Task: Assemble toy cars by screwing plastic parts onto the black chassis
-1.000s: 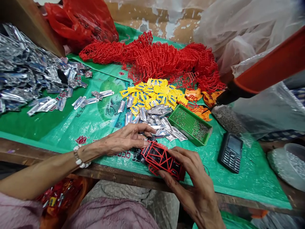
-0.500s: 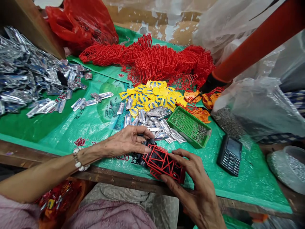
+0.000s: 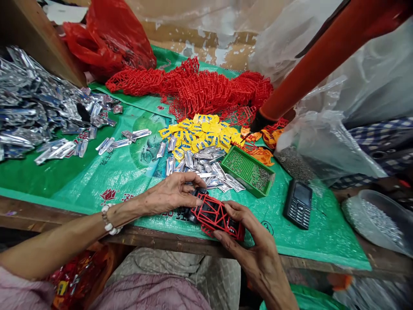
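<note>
Toy car (image 3: 214,215), base half hidden, gripped between left hand (image 3: 171,193) and right hand (image 3: 254,254)

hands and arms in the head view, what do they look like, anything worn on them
Both hands are bare, with no gloves. The left hand has a bracelet of white beads around the wrist, and its forearm is uncovered up to a mauve sleeve at the lower left corner. The right hand and its wrist show nothing worn, as far as they are in view.
</note>
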`<state>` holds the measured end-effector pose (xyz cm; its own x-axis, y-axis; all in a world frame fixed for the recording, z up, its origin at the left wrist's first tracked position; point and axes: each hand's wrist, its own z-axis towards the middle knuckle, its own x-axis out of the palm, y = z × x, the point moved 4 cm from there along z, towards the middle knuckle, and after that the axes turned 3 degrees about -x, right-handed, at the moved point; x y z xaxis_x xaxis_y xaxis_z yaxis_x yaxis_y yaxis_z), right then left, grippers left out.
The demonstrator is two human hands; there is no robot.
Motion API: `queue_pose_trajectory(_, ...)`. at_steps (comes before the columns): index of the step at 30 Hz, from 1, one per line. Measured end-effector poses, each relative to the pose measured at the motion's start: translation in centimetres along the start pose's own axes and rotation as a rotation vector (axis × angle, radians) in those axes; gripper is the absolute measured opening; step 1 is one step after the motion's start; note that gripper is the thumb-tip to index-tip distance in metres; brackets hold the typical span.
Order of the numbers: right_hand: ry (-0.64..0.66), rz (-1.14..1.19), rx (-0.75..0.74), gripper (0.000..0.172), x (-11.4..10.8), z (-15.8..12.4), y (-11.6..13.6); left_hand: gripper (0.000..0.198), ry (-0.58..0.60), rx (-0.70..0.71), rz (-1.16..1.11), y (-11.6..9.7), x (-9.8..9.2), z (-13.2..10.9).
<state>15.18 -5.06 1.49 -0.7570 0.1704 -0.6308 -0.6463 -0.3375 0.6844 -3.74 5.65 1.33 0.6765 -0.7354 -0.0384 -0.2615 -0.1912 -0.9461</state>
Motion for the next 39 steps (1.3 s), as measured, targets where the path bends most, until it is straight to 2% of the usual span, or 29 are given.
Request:
queue_pose_trajectory(2, -0.012, -0.006, 0.005, 0.033, -0.1, 0.0, 0.0, 0.034, -0.126, 0.170, 0.329, -1.1, -0.3, -0.6)
queue_pose_trajectory(4, -0.022, -0.015, -0.002, 0.034, 0.1, 0.2, 0.0, 0.034, -0.291, 0.416, 0.683, -2.6, -0.1, -1.5)
queue_pose_trajectory(5, -0.025, -0.011, -0.008, 0.034, 0.2, 0.4, 0.1, 0.035, -0.330, 0.533, 0.820, -3.2, 0.4, -1.9)
queue_pose_trajectory(6, -0.025, 0.001, -0.010, 0.034, 0.3, 0.5, 0.0, 0.037, -0.320, 0.629, 0.921, -3.7, 0.9, -2.1)
queue_pose_trajectory(8, 0.001, 0.039, 0.024, 0.034, 0.8, 0.9, -0.2, 0.040, -0.189, 0.736, 1.031, -3.9, 2.2, -2.1)
queue_pose_trajectory(10, 0.031, 0.104, 0.103, 0.039, 1.1, 1.1, -0.6, 0.041, -0.052, 0.727, 1.046, -3.5, 3.0, -1.8)
queue_pose_trajectory(12, 0.036, 0.184, 0.160, 0.051, 1.1, 1.0, -1.1, 0.038, -0.005, 0.668, 1.012, -2.9, 3.1, -1.7)
queue_pose_trajectory(15, 0.046, 0.202, 0.151, 0.065, 0.4, 0.5, -1.3, 0.034, -0.033, 0.626, 0.925, -2.1, 2.7, -2.0)
queue_pose_trajectory(20, 0.062, 0.099, 0.054, 0.043, -0.5, 0.0, -1.3, 0.053, -0.094, 0.656, 0.927, -1.2, 2.4, -1.8)
queue_pose_trajectory(24, 0.027, 0.074, -0.028, 0.043, 0.0, 0.1, -1.2, 0.051, -0.131, 0.667, 1.001, -0.6, 2.2, -1.9)
queue_pose_trajectory(26, 0.061, 0.024, -0.078, 0.047, 0.0, 0.3, -0.9, 0.051, -0.171, 0.703, 1.023, -0.1, 1.9, -2.6)
queue_pose_trajectory(29, 0.124, -0.093, -0.081, 0.043, -0.7, 1.7, -0.5, 0.054, -0.192, 0.687, 1.026, 0.9, 1.4, -3.4)
queue_pose_trajectory(31, 0.107, -0.214, -0.069, 0.033, -1.2, 3.4, -0.6, 0.059, -0.186, 0.624, 1.026, 1.4, 1.3, -3.3)
queue_pose_trajectory(33, 0.086, -0.379, -0.062, 0.034, -1.2, 5.4, -1.0, 0.059, -0.166, 0.561, 1.026, 1.4, 1.5, -2.9)
queue_pose_trajectory(36, 0.083, -0.559, -0.007, 0.039, 0.0, 7.8, -2.2, 0.053, -0.120, 0.539, 1.010, 0.9, 1.9, -2.5)
queue_pose_trajectory(39, 0.113, -0.673, 0.053, 0.033, 1.3, 8.8, -2.9, 0.055, -0.136, 0.568, 1.005, 0.8, 2.0, -2.6)
